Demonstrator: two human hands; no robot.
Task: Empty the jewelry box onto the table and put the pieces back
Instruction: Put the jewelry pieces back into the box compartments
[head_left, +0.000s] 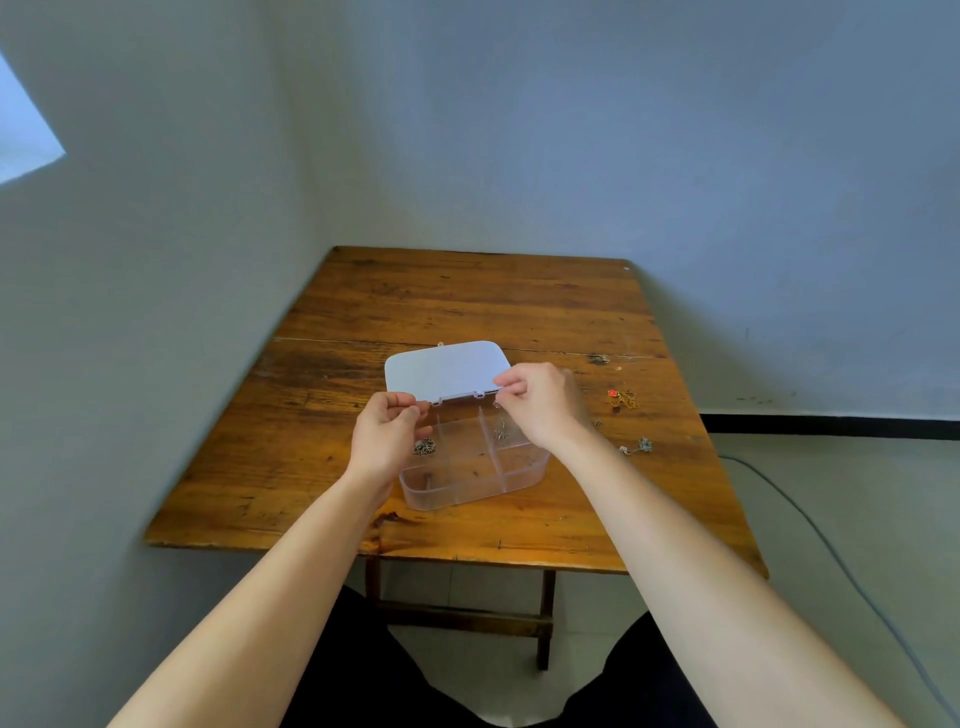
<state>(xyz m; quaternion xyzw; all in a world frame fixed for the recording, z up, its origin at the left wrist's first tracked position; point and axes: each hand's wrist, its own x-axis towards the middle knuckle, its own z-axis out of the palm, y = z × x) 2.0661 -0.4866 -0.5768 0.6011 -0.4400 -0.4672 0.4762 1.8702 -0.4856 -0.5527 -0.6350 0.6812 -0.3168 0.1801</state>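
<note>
A clear plastic jewelry box with several compartments stands open on the wooden table, its white lid tipped back. My left hand and my right hand are pinched above the box's back corners, and a very thin piece seems stretched between them; a small silver pendant dangles below my right fingers. A dark metal piece lies in the left compartment. On the table to the right lie a red and gold piece and a silver chain piece.
The table stands in a corner, with walls close behind and to the left. More small bits lie near the table's far right. A cable runs along the floor on the right. My dark-clothed legs are below the front edge.
</note>
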